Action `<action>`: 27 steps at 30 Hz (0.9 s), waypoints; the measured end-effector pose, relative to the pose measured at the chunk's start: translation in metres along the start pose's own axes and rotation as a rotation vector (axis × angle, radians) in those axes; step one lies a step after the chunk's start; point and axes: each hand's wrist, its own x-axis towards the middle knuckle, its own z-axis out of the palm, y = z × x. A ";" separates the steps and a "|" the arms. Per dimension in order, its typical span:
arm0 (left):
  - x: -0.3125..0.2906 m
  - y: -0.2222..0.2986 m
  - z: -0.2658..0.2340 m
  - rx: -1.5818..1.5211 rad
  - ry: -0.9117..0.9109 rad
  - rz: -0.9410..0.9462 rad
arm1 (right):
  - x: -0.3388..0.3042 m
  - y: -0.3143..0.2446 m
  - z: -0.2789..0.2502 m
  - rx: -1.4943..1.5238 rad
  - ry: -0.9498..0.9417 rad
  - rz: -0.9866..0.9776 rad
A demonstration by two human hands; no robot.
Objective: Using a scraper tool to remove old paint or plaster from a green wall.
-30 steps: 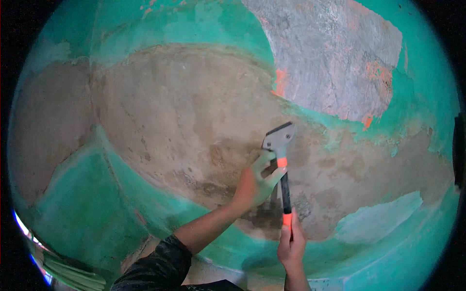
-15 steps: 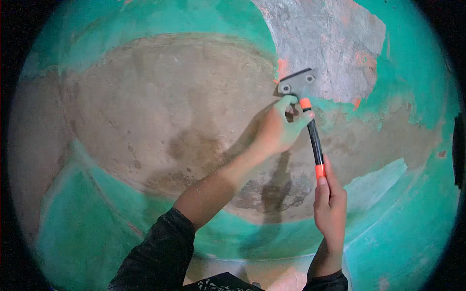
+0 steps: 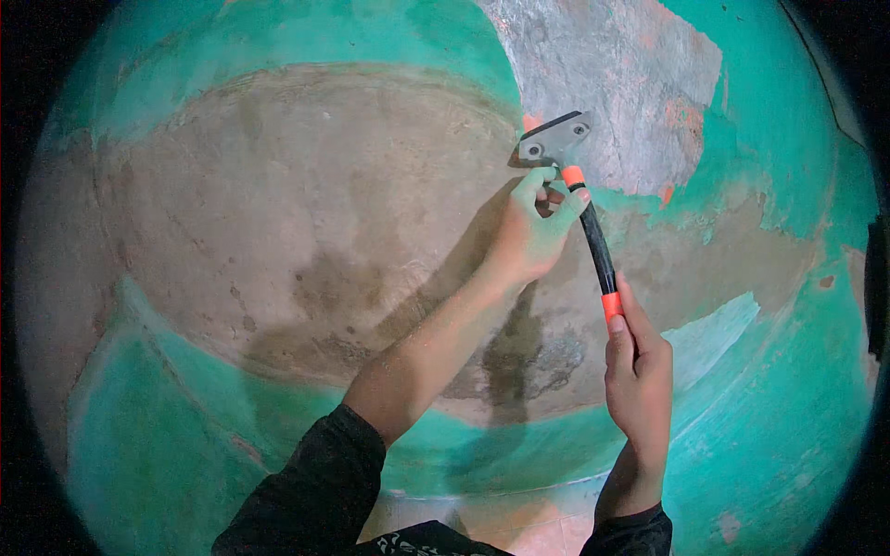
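A long-handled scraper [image 3: 595, 233] with a grey metal head and a black handle banded in orange is held in both hands. My left hand [image 3: 533, 227] pinches the handle just below the head. Lower down, my right hand [image 3: 640, 366] wraps round the orange end of the handle. The scraper's blade edge points up and away, at the left border of a grey bare patch [image 3: 616, 83] beside a small orange spot. Whether the blade touches the wall cannot be seen.
Green paint [image 3: 315, 32] covers much of the wall, with a wide brown bare area [image 3: 278, 176] left of the scraper. A pale green flap-shaped patch [image 3: 714, 334] lies right of my right hand. Pinkish tiles [image 3: 538, 528] show at the bottom edge.
The scraper's head has moved up and slightly left along the grey patch's edge. Both hands keep their grip, the left rising with the head. The view has shifted slightly.
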 end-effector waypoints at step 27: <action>0.033 0.034 0.002 -0.238 -0.060 -0.101 | 0.039 -0.028 -0.021 -0.220 0.125 -0.246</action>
